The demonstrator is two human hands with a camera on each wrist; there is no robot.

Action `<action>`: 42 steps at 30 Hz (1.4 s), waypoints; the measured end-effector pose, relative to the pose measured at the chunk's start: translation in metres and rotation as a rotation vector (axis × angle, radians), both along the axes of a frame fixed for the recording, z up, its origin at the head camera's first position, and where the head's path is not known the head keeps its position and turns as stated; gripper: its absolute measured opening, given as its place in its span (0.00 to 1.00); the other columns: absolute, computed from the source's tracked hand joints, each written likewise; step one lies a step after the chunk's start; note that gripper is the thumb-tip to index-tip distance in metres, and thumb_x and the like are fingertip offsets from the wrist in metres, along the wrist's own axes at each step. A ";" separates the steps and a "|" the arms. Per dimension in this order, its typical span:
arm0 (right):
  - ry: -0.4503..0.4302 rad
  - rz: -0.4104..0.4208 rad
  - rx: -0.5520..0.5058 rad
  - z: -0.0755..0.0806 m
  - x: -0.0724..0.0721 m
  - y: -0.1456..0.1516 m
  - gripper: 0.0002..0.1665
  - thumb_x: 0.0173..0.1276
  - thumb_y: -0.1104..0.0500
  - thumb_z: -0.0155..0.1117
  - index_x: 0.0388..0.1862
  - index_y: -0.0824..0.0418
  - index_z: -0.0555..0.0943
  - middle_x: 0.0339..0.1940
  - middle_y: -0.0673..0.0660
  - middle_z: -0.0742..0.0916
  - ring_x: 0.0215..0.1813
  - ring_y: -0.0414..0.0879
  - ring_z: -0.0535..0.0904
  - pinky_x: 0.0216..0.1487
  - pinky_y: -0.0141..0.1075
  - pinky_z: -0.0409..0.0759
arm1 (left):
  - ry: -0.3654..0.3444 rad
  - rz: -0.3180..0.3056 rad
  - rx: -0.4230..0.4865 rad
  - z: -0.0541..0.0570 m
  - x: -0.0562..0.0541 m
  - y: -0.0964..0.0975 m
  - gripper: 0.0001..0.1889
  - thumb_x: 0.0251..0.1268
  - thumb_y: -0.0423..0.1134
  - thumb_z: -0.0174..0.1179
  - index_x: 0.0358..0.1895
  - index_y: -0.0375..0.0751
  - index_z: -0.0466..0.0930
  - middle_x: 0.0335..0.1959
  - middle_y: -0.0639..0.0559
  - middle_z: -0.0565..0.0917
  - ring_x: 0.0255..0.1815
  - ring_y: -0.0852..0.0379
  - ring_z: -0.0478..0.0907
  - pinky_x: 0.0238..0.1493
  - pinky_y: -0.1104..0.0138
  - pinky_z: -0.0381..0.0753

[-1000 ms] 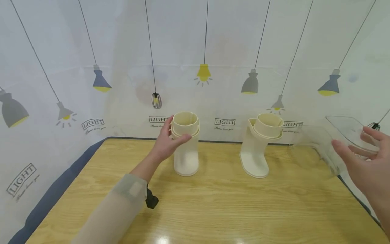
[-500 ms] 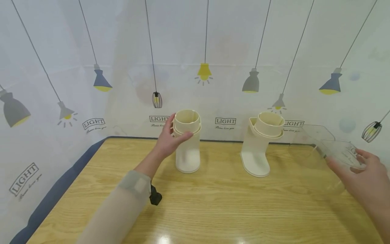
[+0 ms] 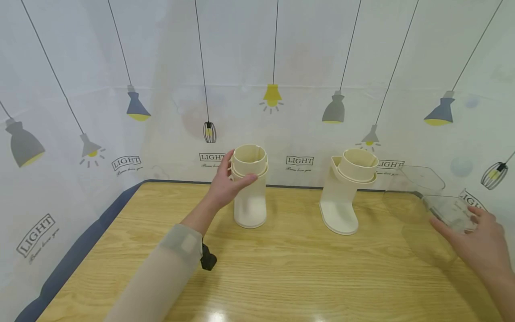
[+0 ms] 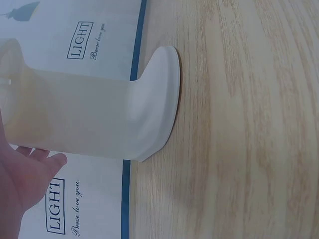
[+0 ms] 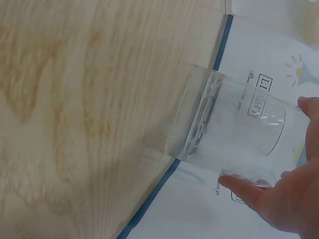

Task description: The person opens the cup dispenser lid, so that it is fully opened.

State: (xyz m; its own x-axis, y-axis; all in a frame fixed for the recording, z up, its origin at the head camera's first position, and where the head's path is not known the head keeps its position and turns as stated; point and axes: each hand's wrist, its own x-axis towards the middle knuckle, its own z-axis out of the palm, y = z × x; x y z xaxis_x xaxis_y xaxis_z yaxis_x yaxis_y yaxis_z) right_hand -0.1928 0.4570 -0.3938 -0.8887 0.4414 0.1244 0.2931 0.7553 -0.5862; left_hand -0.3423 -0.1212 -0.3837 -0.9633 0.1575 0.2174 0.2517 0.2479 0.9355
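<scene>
In the head view, my left hand (image 3: 225, 185) grips the upper part of a cream plastic stand (image 3: 250, 203), its thumb across the front. A round, open-topped cup (image 3: 249, 167) sits in the stand's top. The stand is upright on the wooden table, its rounded foot (image 4: 157, 102) flat on the surface in the left wrist view. At the right, my right hand (image 3: 480, 237) holds a clear plastic container (image 5: 239, 119), thumb and fingers on opposite sides. The container stands on the table. Its see-through walls make its outline hard to follow.
A matching cream stand (image 3: 338, 205) with a round cup stands right of centre. Beside it is another clear container (image 3: 418, 176), faint against the backdrop. The wooden table (image 3: 281, 268) ends in a dark blue edge, with a lamp-printed sheet (image 3: 237, 53) behind.
My right hand has brought the clear container down and leftward onto the table. The left hand keeps its hold on the cream stand; the whole head view has shifted slightly.
</scene>
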 end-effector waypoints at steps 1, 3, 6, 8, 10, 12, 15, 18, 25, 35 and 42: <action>0.003 -0.003 -0.006 -0.001 0.000 0.002 0.70 0.77 0.31 0.66 0.90 0.73 0.41 0.86 0.85 0.51 0.70 0.88 0.66 0.57 0.77 0.77 | 0.001 0.001 0.000 0.000 0.000 0.000 0.58 0.65 0.58 0.77 0.91 0.66 0.46 0.88 0.44 0.61 0.87 0.36 0.60 0.83 0.35 0.65; 0.003 -0.006 -0.021 -0.002 -0.001 0.004 0.70 0.77 0.31 0.66 0.89 0.74 0.40 0.86 0.85 0.50 0.70 0.88 0.65 0.58 0.78 0.76 | 0.002 0.003 -0.002 0.001 0.000 0.000 0.58 0.64 0.58 0.77 0.91 0.66 0.46 0.88 0.44 0.61 0.87 0.36 0.60 0.83 0.35 0.65; 0.000 -0.001 -0.039 -0.003 -0.003 0.007 0.70 0.77 0.32 0.66 0.89 0.74 0.39 0.86 0.86 0.49 0.71 0.89 0.64 0.60 0.79 0.74 | 0.005 0.006 -0.002 0.001 0.000 0.000 0.59 0.64 0.58 0.77 0.91 0.65 0.46 0.88 0.43 0.61 0.87 0.36 0.59 0.83 0.35 0.65; -0.002 0.006 -0.046 -0.003 -0.003 0.008 0.70 0.77 0.32 0.66 0.89 0.74 0.38 0.86 0.86 0.48 0.72 0.89 0.63 0.60 0.80 0.74 | 0.006 0.007 -0.005 0.001 -0.001 0.000 0.59 0.64 0.58 0.77 0.91 0.64 0.45 0.88 0.43 0.60 0.87 0.36 0.59 0.83 0.35 0.64; -0.001 0.012 -0.049 -0.004 -0.003 0.009 0.70 0.77 0.32 0.66 0.89 0.74 0.38 0.87 0.86 0.47 0.72 0.90 0.63 0.61 0.80 0.74 | 0.008 0.005 -0.006 0.000 -0.002 0.000 0.59 0.65 0.58 0.77 0.91 0.64 0.45 0.88 0.43 0.60 0.87 0.36 0.59 0.84 0.35 0.64; -0.001 0.016 -0.046 -0.004 -0.004 0.010 0.70 0.77 0.32 0.66 0.89 0.74 0.38 0.87 0.85 0.47 0.72 0.90 0.63 0.60 0.79 0.75 | 0.010 0.003 -0.008 0.000 -0.002 0.000 0.59 0.65 0.58 0.77 0.91 0.64 0.45 0.88 0.43 0.60 0.87 0.36 0.59 0.84 0.35 0.64; 0.003 0.022 -0.037 -0.005 -0.004 0.011 0.70 0.77 0.33 0.66 0.89 0.74 0.38 0.87 0.85 0.47 0.71 0.90 0.63 0.59 0.79 0.75 | 0.010 0.006 -0.008 0.001 -0.002 0.001 0.59 0.64 0.58 0.77 0.91 0.64 0.45 0.88 0.43 0.61 0.87 0.36 0.60 0.84 0.36 0.64; 0.007 0.020 -0.035 -0.004 -0.004 0.012 0.70 0.78 0.33 0.66 0.89 0.74 0.38 0.87 0.86 0.47 0.71 0.90 0.64 0.59 0.79 0.75 | 0.011 0.010 -0.012 0.002 -0.003 0.002 0.59 0.64 0.58 0.78 0.91 0.65 0.46 0.88 0.44 0.62 0.86 0.37 0.60 0.83 0.36 0.65; 0.000 0.012 -0.034 -0.003 -0.002 0.011 0.72 0.76 0.32 0.67 0.89 0.76 0.37 0.85 0.88 0.46 0.74 0.89 0.58 0.65 0.81 0.69 | 0.005 0.008 -0.015 0.000 -0.004 0.001 0.59 0.64 0.59 0.77 0.91 0.66 0.46 0.88 0.44 0.61 0.87 0.36 0.60 0.84 0.36 0.63; 0.203 -0.021 0.018 0.018 0.011 -0.008 0.64 0.76 0.39 0.69 0.92 0.67 0.44 0.86 0.83 0.54 0.79 0.81 0.57 0.76 0.74 0.63 | -0.014 -0.012 -0.037 0.000 0.001 -0.002 0.59 0.66 0.60 0.74 0.92 0.65 0.42 0.89 0.44 0.61 0.88 0.37 0.61 0.82 0.35 0.67; 0.354 0.152 -0.011 0.041 0.015 -0.061 0.51 0.81 0.47 0.63 0.91 0.62 0.52 0.90 0.74 0.52 0.85 0.81 0.51 0.84 0.75 0.51 | -0.019 0.006 -0.081 0.000 0.013 -0.014 0.63 0.68 0.64 0.72 0.93 0.56 0.34 0.91 0.40 0.53 0.91 0.38 0.54 0.89 0.41 0.58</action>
